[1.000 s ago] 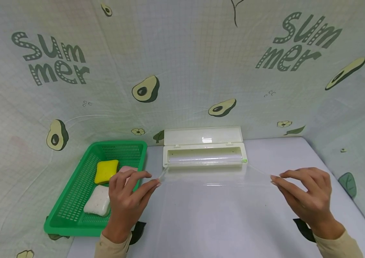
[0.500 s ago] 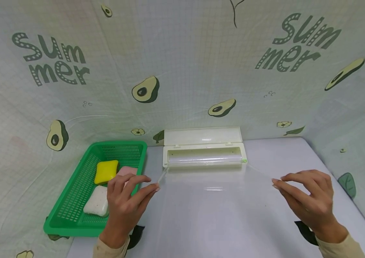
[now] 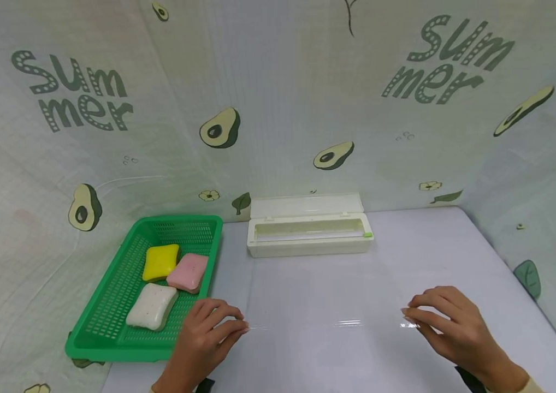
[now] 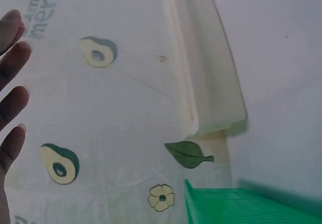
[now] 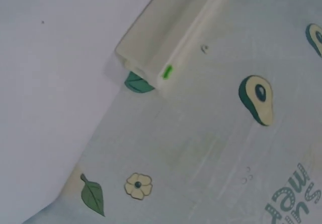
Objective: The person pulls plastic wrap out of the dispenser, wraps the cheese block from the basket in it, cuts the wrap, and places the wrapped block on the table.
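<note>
My left hand (image 3: 209, 341) pinches one corner of a clear plastic film (image 3: 349, 323) between thumb and forefinger. At the film's other side, my right hand (image 3: 455, 327) pinches it the same way. The film is nearly invisible apart from a few glints, and its far extent is hard to trace. Behind the hands stands a white cling film dispenser (image 3: 309, 248), its lid (image 3: 307, 204) raised. The roll inside is mostly hidden. Fingers of the left hand (image 4: 12, 90) show at the left edge of the left wrist view; the right wrist view shows no hand.
A green basket (image 3: 78, 327) stands left, close beside the left hand. Inside lie yellow (image 3: 161, 262), pink (image 3: 188, 272) and white (image 3: 152, 305) soap-like blocks. A printed avocado sheet (image 3: 278, 82) rises behind the pale table (image 3: 415, 234).
Both hands have moved down towards the body, with the film between them. The dispenser has tilted, so its front face shows and its roll shows less. The pink block is now uncovered.
</note>
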`<action>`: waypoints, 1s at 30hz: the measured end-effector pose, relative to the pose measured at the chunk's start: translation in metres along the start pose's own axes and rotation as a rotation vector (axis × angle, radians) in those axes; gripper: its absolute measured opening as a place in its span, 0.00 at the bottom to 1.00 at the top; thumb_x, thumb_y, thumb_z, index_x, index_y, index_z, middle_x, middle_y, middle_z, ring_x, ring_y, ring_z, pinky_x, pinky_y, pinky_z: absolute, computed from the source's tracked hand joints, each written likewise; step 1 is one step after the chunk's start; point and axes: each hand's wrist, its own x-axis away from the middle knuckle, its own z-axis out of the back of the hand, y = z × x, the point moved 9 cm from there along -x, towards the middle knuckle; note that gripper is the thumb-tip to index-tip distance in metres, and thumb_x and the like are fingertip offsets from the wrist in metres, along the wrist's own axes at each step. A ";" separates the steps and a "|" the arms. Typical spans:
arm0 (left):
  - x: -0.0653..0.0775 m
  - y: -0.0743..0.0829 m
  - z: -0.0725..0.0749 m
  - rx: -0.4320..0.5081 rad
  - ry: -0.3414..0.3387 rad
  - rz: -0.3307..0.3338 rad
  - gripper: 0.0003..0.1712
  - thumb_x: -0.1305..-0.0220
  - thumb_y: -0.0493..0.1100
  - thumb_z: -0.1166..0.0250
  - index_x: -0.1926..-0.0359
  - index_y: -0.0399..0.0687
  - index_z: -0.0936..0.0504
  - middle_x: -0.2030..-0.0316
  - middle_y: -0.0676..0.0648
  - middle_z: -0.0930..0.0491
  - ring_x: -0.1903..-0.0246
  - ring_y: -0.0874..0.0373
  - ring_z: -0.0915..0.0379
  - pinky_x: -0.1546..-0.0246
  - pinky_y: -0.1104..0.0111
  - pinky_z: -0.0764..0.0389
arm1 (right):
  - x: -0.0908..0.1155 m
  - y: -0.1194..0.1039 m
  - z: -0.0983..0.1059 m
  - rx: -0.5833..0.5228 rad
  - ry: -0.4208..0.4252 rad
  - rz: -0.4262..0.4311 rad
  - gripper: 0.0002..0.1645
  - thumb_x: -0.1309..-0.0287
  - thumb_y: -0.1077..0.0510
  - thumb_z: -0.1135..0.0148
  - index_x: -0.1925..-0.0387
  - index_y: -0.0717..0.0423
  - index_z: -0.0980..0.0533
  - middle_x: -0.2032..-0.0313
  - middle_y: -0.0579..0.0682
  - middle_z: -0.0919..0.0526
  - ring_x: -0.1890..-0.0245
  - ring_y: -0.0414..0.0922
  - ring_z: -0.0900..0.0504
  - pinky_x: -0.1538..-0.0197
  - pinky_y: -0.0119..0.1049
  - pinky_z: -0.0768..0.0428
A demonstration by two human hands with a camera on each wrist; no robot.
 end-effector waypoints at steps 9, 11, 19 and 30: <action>0.045 0.001 -0.044 0.049 -0.222 0.009 0.05 0.35 0.48 0.24 0.68 0.59 0.11 0.65 0.62 0.20 0.61 0.64 0.25 0.54 0.69 0.25 | 0.049 -0.002 -0.029 -0.115 -0.184 -0.020 0.21 0.19 0.52 0.45 0.70 0.50 0.14 0.68 0.43 0.18 0.69 0.40 0.24 0.63 0.32 0.27; 0.054 0.002 -0.055 0.023 -0.263 0.012 0.10 0.48 0.45 0.18 0.68 0.60 0.12 0.66 0.62 0.21 0.62 0.65 0.26 0.54 0.70 0.26 | 0.065 0.000 -0.037 -0.114 -0.235 -0.051 0.22 0.18 0.50 0.46 0.69 0.47 0.13 0.67 0.40 0.18 0.68 0.37 0.25 0.63 0.30 0.27; 0.075 0.003 -0.088 -0.085 -0.388 -0.004 0.14 0.57 0.41 0.15 0.70 0.59 0.12 0.67 0.60 0.20 0.65 0.64 0.29 0.57 0.69 0.24 | 0.111 0.004 -0.064 -0.095 -0.381 -0.113 0.29 0.17 0.45 0.52 0.69 0.47 0.11 0.66 0.37 0.21 0.68 0.33 0.27 0.63 0.28 0.28; 0.084 0.004 -0.114 -0.167 -0.514 -0.024 0.14 0.55 0.39 0.16 0.69 0.56 0.13 0.71 0.58 0.19 0.67 0.65 0.29 0.59 0.70 0.23 | 0.128 0.011 -0.080 -0.074 -0.434 -0.141 0.29 0.17 0.42 0.54 0.74 0.44 0.18 0.70 0.34 0.19 0.69 0.35 0.24 0.61 0.31 0.27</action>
